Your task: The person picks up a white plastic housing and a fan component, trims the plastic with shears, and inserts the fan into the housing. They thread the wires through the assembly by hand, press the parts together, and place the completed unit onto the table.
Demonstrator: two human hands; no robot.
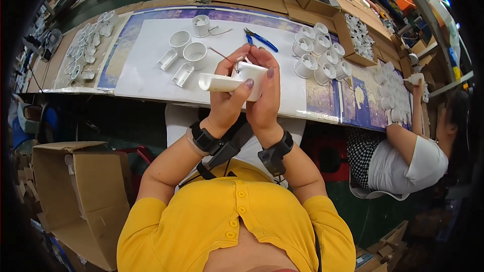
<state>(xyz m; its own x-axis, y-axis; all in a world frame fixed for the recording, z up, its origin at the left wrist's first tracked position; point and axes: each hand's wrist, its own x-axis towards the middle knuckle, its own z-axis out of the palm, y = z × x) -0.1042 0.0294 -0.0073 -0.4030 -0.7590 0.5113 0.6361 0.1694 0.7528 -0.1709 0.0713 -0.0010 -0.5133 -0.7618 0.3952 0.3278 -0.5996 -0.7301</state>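
Observation:
Between my two hands, just over the table's front edge, is a white plastic housing (255, 76) with a cup-shaped body and a trough-like arm sticking out to the left. My left hand (226, 103) closes on it, thumb pressed against the body where the arm joins. From the other side my right hand (265, 95) wraps the cup, its thumb along the side. A thin reddish-brown wire (220, 54) comes out by my left fingers. Beyond my fingertips lie blue-handled cutters (262, 39), jaws spread a little. To the left sit similar white housings (195, 54).
More white cups (322, 45) stand grouped to the right, beside a cardboard tray (358, 40) of small white parts. White pieces (91, 40) lie at the far left. A co-worker (408, 163) sits at the right. An open cardboard box (80, 191) stands at lower left.

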